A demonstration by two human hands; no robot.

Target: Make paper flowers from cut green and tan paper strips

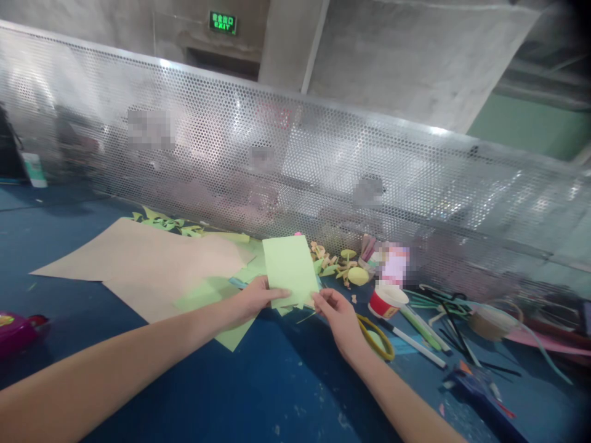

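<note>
A light green piece of paper [290,267] is held up between my two hands, above the blue table. My left hand [256,296] grips its lower left part, thumb lying across the front. At the lower right corner, my right hand [336,314] pinches the paper between thumb and fingers. Beneath and to the left lie more green sheets [233,332] and large beige sheets [152,258]. Yellow-handled scissors [385,351] rest by my right wrist, their blades mostly hidden.
Green paper cut-outs [161,223] and orange-green leaf pieces [330,261] lie along a perforated metal partition [221,135]. At right are a red-white paper cup [388,301], markers [415,344] and a blue glue gun [480,394]. A magenta object [16,332] sits far left.
</note>
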